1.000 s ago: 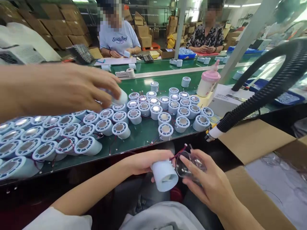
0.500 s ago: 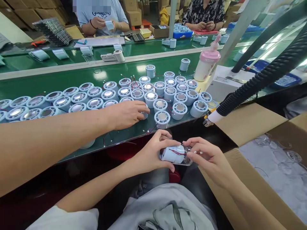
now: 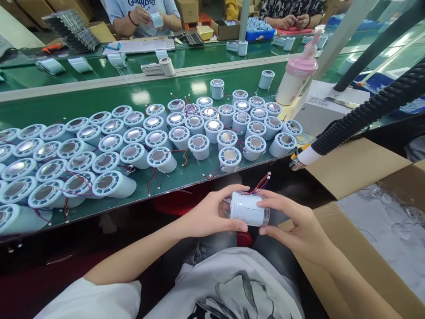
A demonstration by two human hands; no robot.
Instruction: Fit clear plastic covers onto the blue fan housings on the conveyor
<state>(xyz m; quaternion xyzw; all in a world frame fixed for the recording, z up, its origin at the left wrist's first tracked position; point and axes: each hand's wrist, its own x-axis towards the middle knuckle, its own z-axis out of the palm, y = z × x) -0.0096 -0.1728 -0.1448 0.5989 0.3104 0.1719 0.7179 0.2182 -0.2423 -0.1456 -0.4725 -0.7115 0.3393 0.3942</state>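
wires (image 3: pixel 262 181) now rise above the cup (image 3: pixel 246 210); left hand (image 3: pixel 209 213) and right hand (image 3: pixel 297 215) grip its seemingly light, stiff sides, likely the best hold.

Dark lettering on the light-blue shirt (image 3: pixel 162 8) across the table (image 3: pixel 109 93), cut by the top edge, seems to end in "Boy". Print on the white device (image 3: pixel 156 69), the pale box (image 3: pixel 320 116) and the pink-lidded bottle (image 3: pixel 294 84) is too small or blurred to read.

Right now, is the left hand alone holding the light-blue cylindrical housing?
No, the left hand grips one end of the light-blue cylindrical housing while the right hand grips the other end.
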